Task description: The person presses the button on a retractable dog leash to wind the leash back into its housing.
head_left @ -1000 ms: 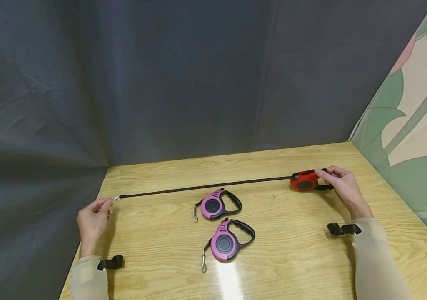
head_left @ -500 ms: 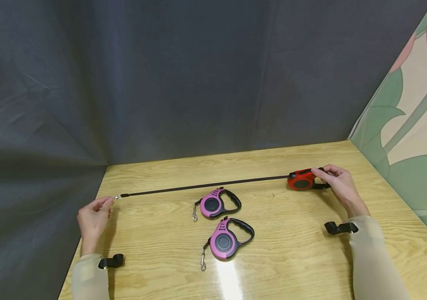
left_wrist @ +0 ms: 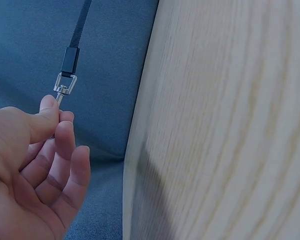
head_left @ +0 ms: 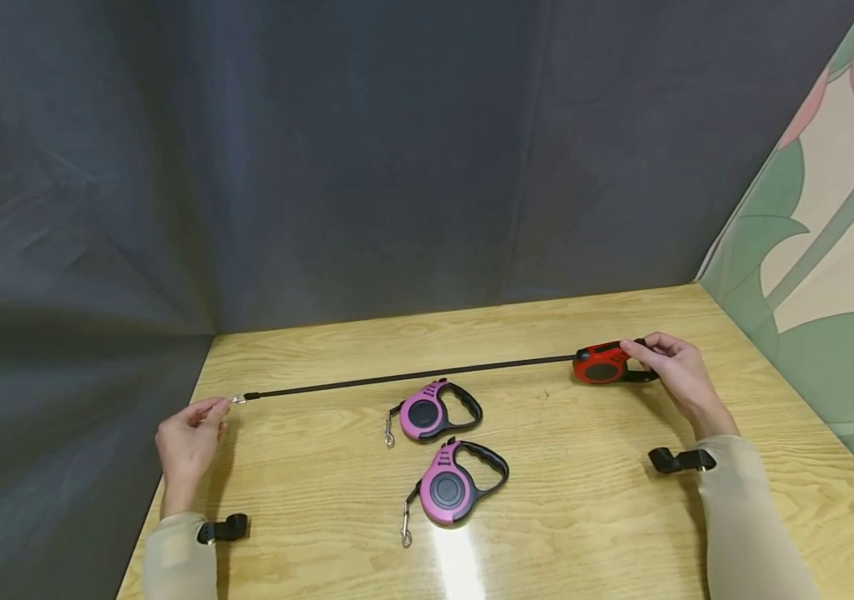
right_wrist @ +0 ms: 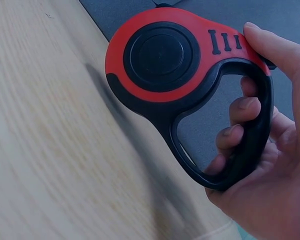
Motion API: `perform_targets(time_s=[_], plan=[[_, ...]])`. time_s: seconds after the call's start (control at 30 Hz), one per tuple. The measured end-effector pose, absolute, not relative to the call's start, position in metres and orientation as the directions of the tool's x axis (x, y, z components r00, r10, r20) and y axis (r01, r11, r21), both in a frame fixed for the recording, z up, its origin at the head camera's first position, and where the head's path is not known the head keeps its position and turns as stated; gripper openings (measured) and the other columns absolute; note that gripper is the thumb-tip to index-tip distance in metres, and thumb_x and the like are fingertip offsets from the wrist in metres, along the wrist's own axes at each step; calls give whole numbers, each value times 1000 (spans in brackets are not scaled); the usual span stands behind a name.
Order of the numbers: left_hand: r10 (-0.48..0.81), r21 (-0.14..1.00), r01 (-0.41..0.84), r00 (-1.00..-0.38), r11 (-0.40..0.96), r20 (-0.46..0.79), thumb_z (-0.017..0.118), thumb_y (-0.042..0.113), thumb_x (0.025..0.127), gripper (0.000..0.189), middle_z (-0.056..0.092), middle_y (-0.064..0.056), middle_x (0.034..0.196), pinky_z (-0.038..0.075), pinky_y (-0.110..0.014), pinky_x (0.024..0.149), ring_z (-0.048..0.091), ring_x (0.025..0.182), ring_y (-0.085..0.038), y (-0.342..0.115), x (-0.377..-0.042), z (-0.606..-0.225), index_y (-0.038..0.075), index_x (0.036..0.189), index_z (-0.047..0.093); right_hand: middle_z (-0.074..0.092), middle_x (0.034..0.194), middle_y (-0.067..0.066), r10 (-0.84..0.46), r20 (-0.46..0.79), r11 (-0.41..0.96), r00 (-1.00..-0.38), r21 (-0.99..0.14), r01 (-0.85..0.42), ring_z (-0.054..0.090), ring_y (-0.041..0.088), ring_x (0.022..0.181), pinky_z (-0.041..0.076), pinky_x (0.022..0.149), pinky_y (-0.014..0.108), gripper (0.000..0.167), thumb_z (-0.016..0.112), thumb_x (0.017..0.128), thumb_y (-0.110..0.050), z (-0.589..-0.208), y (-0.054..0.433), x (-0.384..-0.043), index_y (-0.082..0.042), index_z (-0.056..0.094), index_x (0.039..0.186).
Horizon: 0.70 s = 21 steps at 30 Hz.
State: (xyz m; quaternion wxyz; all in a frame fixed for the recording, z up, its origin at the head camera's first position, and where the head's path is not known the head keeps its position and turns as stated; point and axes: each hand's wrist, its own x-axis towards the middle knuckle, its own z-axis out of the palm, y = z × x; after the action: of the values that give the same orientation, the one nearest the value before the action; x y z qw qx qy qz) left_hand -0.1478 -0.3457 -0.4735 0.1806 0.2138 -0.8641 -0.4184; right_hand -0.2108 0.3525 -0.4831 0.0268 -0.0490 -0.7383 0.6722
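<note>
You're at a draped tabletop booth: dark cloth [head_left: 397, 167] at twelve o'clock, flower-patterned panel [head_left: 835, 242] at two, wood-grain table [head_left: 322, 492] at six.

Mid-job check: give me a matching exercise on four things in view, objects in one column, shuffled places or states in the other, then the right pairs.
Things
1. red-and-black rounded plastic leash case
2. flat black woven strap
3. silver metal swivel clip
4. pink-and-black rounded plastic leash case, the lower of two in the head view

Places or states
A. pinched in the left grip
B. lying on the wood-grain table
C. extended in a nearly straight line
D. held by its handle in the right grip

Right pairs: 1-D, 2-C, 3-A, 4-B
</note>
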Motion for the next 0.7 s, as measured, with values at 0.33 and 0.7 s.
perform_targets(time_s=[0.33, 0.7], plan=[[-537, 801, -230, -833, 552, 131, 74, 27, 103, 30, 81, -3, 94, 50, -15, 56, 65, 63, 7, -345, -144, -473, 1, 117, 80, 54, 70, -15, 116, -36, 106, -993, -993, 48, 45, 8, 78, 35, 71, 24, 21, 76, 101, -19, -483, 352, -210, -21, 64, 83], [-530, 796, -218, -835, 565, 148, 75, 26, 102, 30, 82, -5, 93, 50, -15, 55, 64, 62, 7, -344, -146, -473, 0, 115, 80, 53, 71, -16, 109, -34, 115, -993, -992, 47, 45, 7, 81, 36, 72, 25, 23, 76, 101, -19, -484, 351, -211, -21, 63, 82]])
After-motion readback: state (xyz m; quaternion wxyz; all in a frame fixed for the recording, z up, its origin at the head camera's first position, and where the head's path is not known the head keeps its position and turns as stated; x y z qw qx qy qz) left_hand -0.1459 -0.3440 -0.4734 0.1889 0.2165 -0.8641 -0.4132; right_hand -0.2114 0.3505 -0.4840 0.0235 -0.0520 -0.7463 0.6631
